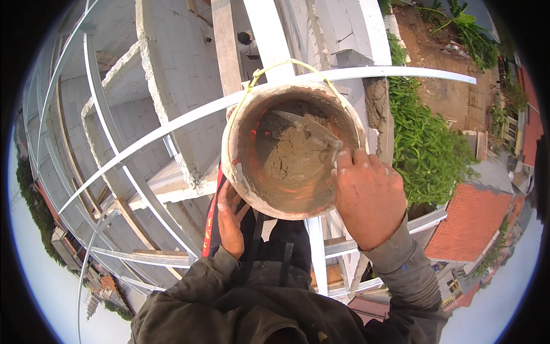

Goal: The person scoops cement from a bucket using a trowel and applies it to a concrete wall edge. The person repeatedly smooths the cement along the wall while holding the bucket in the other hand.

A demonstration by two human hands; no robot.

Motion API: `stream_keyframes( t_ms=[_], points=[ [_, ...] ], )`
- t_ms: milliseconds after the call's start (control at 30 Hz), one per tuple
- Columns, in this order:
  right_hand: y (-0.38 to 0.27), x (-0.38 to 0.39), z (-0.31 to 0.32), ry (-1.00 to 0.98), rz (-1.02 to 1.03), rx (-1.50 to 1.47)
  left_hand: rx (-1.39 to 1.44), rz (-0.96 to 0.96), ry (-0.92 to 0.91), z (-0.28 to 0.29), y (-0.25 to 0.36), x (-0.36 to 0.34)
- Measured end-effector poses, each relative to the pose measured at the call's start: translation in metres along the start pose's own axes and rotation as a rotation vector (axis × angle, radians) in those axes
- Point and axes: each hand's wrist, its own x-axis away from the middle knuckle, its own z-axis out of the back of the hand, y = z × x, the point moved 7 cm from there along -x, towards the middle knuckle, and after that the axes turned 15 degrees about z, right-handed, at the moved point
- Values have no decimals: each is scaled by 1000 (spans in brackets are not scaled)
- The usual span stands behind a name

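Observation:
A round, mortar-crusted bucket (pixel 234 143) with a yellow cord handle (pixel 298 62) is in front of me, high above the building. Inside lies grey-brown wet mortar (pixel 292 157), with a metal trowel blade (pixel 301 123) partly sunk in it. My right hand (pixel 366 198) is closed around the trowel's handle at the bucket's right rim. My left hand (pixel 229 223) rests against the bucket's lower left side, fingers curved onto it, their grip partly hidden. A red strap (pixel 209 226) runs beside that hand.
Light metal framing strips (pixel 172 124) and wooden boards (pixel 225 40) cross over roofless block walls (pixel 149 74). Another person (pixel 246 43) is down inside among the walls. To the right, far below, are green trees (pixel 424 149), bare earth (pixel 435 97) and red tiled roofs (pixel 461 223).

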Motion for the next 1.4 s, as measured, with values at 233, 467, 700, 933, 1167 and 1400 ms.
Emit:
stream_keyframes(
  t_ms=[233, 467, 700, 933, 1167, 1400],
  points=[
    [-41, -29, -67, -314, 210, 114, 46, -393, 160, -24, 42, -55],
    [-22, -4, -105, -349, -98, 63, 86, -309, 172, -29, 42, -56],
    [-69, 22, -143, -137, -142, -493, 26, -288, 213, -33, 39, -56],
    [-106, 1, -174, 98, -1081, -2470, -5, -259, 183, -27, 40, -50],
    [-62, 32, -104, -11, -832, -1644, 25, -408, 96, -13, 49, -53],
    [-43, 14, -182, -156, -344, -787, 79, -393, 147, -29, 43, -56]
  ],
)
